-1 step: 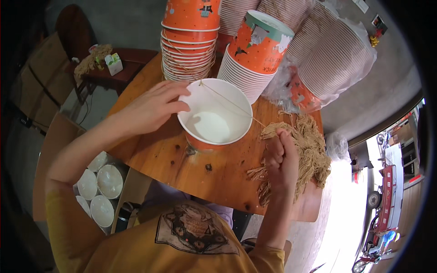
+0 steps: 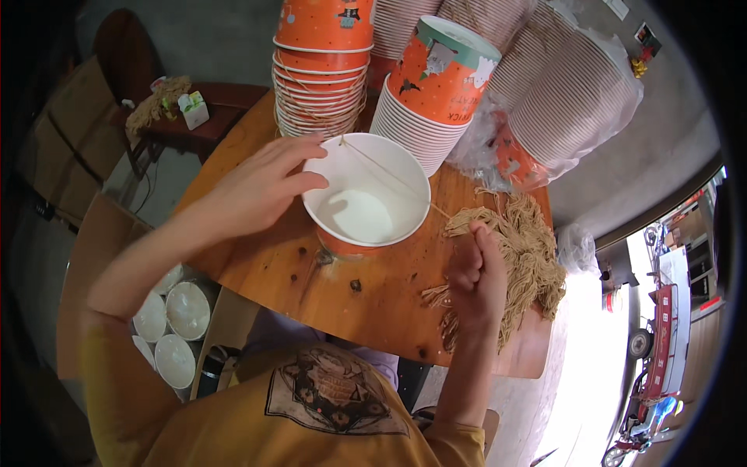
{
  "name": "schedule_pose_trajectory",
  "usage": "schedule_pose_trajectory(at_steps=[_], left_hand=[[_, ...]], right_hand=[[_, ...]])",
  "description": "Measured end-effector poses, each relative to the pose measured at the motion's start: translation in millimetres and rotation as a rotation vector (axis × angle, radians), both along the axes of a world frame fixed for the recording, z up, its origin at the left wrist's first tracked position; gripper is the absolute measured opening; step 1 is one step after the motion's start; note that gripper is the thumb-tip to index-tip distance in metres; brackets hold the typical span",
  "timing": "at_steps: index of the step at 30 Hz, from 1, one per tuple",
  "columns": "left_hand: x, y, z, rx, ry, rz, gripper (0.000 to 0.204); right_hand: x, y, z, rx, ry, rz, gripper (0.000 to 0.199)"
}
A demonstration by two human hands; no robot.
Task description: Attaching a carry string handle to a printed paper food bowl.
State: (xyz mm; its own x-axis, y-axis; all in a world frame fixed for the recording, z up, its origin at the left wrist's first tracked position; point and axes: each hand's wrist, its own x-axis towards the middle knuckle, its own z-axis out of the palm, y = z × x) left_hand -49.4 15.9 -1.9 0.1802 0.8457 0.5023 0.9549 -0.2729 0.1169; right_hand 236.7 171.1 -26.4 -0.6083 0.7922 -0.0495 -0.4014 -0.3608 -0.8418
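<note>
- Knotty wooden table [image 2: 397, 307] fills the middle of the room, bright daylight at its right.
- Right hand [image 2: 476, 268]: curled into a fist, thumb against the fingers, its grip closed on a thin tan string [image 2: 437, 209].
- Left hand [image 2: 264, 183]: thumb and fingers spread apart at the left rim of the paper bucket [image 2: 369, 191]; I cannot tell whether that grip pinches the wall.
- Orange outside, white inside, the bucket sits mid-table, mouth up; the string crosses its opening from a small knot at the far rim.
- Tan string bundle [image 2: 533, 268] lies just right of the right hand.
- Far side: an upright orange bucket stack [image 2: 323, 61], and right of it an upside-down stack [image 2: 443, 78].
- Far right: plastic-wrapped stacks [image 2: 572, 101].
- Near left, below the table: white-mouthed buckets [image 2: 187, 311].
</note>
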Motion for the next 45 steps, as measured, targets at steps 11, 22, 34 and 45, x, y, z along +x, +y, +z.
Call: schedule_pose_trajectory(at_steps=[11, 22, 34, 45], left_hand=[[159.1, 0.6, -41.7, -0.332, -1.504, -0.196, 0.038], [135.3, -13.4, -65.2, -0.414, -1.195, -0.023, 0.016], [109.6, -34.2, -49.0, -0.506, -1.067, 0.174, 0.014], [116.8, -16.9, -33.1, -0.447, -0.921, -0.024, 0.018]], right_hand=[[-24.3, -52.3, 8.3, -0.110, 0.269, -0.036, 0.018], [-8.1, -13.3, -55.2, 0.311, -0.194, -0.249, 0.017], [-3.8, -19.8, -50.4, 0.872, -0.826, -0.377, 0.019], [-14.1, -87.2, -36.9, 1.055, -0.439, -0.020, 0.048]])
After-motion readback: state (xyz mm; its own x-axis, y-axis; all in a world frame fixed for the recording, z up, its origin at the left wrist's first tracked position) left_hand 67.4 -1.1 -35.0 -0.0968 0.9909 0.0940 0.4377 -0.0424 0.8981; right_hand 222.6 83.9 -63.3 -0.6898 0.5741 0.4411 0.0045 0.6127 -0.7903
